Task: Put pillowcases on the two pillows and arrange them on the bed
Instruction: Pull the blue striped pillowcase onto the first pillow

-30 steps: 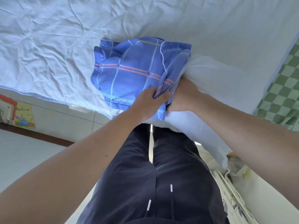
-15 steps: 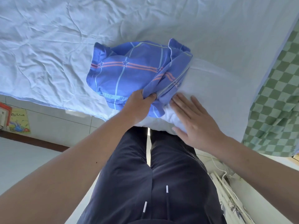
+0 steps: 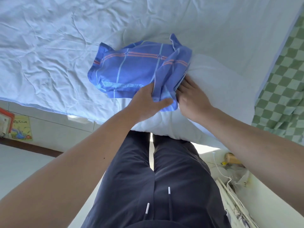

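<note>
A white pillow [image 3: 218, 89] lies across the near edge of the bed [image 3: 49, 46]. A blue pillowcase [image 3: 131, 69] with orange stripes and "SLEEP" lettering covers the pillow's left end and is bunched at its opening. My left hand [image 3: 148, 104] pinches the bunched open edge of the pillowcase. My right hand [image 3: 190, 97] lies on the bare pillow just right of that edge, its fingertips tucked under the fabric. The rest of the pillow to the right is bare.
A pale blue wrinkled sheet covers the bed. A green checked cloth [image 3: 283, 83] lies at the right. Books [image 3: 21, 129] stand on the floor at the left. Cables and clutter [image 3: 230, 171] sit at the lower right beside my legs.
My right hand slid from flat on the bare pillow back to the pillowcase's opening, fingertips going under the edge. The left hand kept its hold on the bunched fabric.
</note>
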